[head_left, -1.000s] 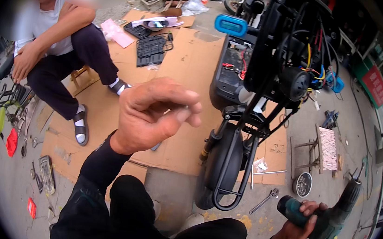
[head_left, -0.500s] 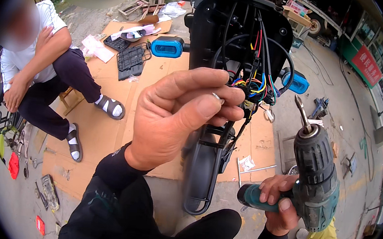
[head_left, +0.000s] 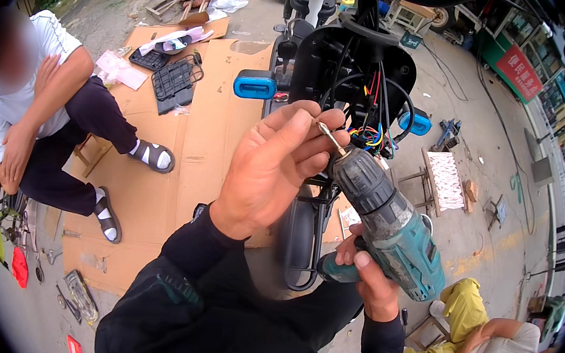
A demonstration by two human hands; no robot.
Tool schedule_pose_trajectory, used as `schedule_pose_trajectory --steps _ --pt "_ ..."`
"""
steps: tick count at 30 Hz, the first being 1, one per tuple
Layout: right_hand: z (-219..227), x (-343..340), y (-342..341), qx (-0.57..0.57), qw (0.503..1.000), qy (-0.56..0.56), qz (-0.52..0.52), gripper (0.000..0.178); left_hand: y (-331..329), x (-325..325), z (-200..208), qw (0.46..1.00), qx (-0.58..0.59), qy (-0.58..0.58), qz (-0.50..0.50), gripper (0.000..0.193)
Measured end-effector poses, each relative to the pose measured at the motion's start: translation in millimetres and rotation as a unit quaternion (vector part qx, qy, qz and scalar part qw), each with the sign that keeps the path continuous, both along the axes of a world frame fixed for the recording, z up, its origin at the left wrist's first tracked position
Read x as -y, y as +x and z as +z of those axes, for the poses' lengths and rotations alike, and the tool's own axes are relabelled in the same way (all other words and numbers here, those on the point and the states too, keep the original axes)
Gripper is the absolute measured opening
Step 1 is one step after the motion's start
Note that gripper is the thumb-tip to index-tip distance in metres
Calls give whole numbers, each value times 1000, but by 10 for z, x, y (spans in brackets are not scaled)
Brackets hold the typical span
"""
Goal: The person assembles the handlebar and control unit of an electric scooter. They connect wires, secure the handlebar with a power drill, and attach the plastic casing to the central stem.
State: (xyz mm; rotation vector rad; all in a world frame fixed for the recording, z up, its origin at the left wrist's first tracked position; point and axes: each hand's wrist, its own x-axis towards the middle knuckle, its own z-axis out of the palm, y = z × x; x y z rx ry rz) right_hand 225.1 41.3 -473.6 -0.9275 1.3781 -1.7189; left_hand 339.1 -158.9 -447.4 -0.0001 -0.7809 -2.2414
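My right hand [head_left: 376,283] grips a teal and black cordless drill [head_left: 397,233] by its handle, its nose aimed up and left. The screwdriver bit [head_left: 332,139] in its chuck reaches to the fingertips of my left hand [head_left: 263,167]. That left hand is pinched at the bit's tip, on a tiny silver piece that looks like a screw, mostly hidden by the fingers. Just behind both hands stands the black front panel [head_left: 315,63] of a two-wheeler, with coloured wires [head_left: 371,136] hanging out. Below it is the front wheel [head_left: 293,236].
Blue lamps [head_left: 255,87] stick out on both sides of the panel. A person [head_left: 48,110] sits at left beside flattened cardboard [head_left: 214,135]; another in yellow trousers [head_left: 464,319] sits lower right. A small stool [head_left: 443,183] and cables lie to the right.
The drill has swung left and its bit has come up to my left fingertips. My left hand has turned palm-up around the small piece. The view has shifted, showing more of the person at right.
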Motion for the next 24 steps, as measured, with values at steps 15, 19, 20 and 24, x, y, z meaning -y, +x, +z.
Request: schedule_pose_trajectory --steps 15,19,20,24 --pt "-126 -326 516 -166 978 55 -115 38 182 -21 107 993 -34 42 -109 24" --pt "-2 -283 358 -462 866 -57 -179 19 338 -13 222 994 13 -70 -80 23" --pt "74 -322 261 -514 839 -40 -174 18 378 1 275 991 32 -104 -81 23" --pt "349 -162 210 -614 745 -172 -196 41 531 -41 283 986 10 -149 -80 21"
